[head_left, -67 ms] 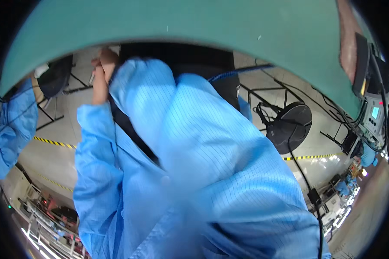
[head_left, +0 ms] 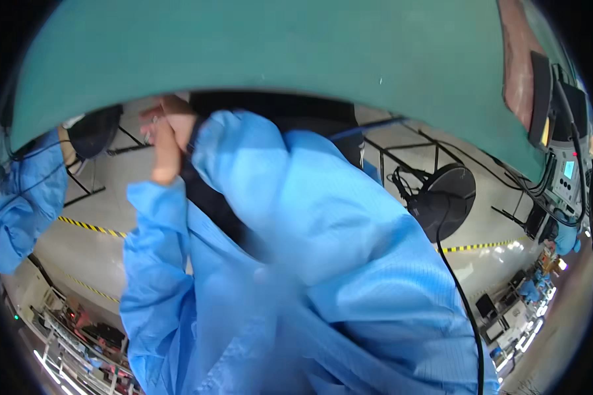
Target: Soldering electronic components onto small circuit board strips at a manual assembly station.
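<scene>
My two hands are close together below the table's near edge, at the left. My right arm crosses my body in a blue striped sleeve, and my right hand (head_left: pixel 180 120) lies against the other hand, fingers bent toward the left. Rising from its blue cuff, my left hand (head_left: pixel 167 150) meets it from below. Both look closed around a small pale thing (head_left: pixel 154 121) at the fingertips, too small and blurred to name. Some of the fingers are hidden behind each other. A dark band shows at my right wrist.
The green table mat (head_left: pixel 277 46) spans the top. A black round stool (head_left: pixel 445 201) stands right, with cables nearby. A grey device with a lit screen (head_left: pixel 568 170) sits at the far right. Another person's blue sleeve (head_left: pixel 29 204) is at the left. Yellow-black tape (head_left: pixel 92 226) marks the floor.
The view has shifted slightly, so the table edge, my arms and both hands appear a little lower and further right. My hands remain together.
</scene>
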Available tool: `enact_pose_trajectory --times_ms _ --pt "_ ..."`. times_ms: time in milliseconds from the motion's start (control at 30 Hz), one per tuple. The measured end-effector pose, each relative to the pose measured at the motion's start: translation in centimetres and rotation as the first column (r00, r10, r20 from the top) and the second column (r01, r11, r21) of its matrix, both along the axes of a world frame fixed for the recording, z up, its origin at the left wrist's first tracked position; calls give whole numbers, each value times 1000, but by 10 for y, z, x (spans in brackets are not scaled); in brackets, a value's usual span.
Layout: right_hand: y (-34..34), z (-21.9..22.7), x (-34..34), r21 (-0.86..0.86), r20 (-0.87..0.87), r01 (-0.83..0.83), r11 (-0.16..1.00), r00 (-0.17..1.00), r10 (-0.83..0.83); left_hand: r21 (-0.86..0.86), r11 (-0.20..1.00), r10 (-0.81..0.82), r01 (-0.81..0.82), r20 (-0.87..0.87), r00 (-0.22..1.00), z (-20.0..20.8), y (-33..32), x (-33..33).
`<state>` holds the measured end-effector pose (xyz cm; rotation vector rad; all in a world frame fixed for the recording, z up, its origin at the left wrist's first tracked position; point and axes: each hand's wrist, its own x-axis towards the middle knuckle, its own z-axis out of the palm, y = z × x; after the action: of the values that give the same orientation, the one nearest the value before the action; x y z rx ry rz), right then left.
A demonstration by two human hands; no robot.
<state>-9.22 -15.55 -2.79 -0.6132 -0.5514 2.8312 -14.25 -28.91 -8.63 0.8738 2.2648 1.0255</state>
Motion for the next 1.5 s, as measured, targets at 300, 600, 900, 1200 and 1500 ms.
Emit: enact_pose_trajectory --times_ms 300,600,900,1200,1500 --pt "43 126 116 -32 -31 -282 959 959 281 -108 948 -303 298 -32 952 173 51 99" --pt "86 278 228 791 156 -335 513 920 359 144 917 -275 372 -448 851 347 29 64" --pt "145 287 296 969 -97 239 55 576 -811 287 553 -357 782 -767 534 414 190 75" --pt "224 381 238 965 -234 78 -252 691 -684 547 196 -382 814 -722 577 419 351 112" --pt "264 321 211 844 -470 236 -483 758 -452 599 180 -493 780 -631 599 380 359 105"
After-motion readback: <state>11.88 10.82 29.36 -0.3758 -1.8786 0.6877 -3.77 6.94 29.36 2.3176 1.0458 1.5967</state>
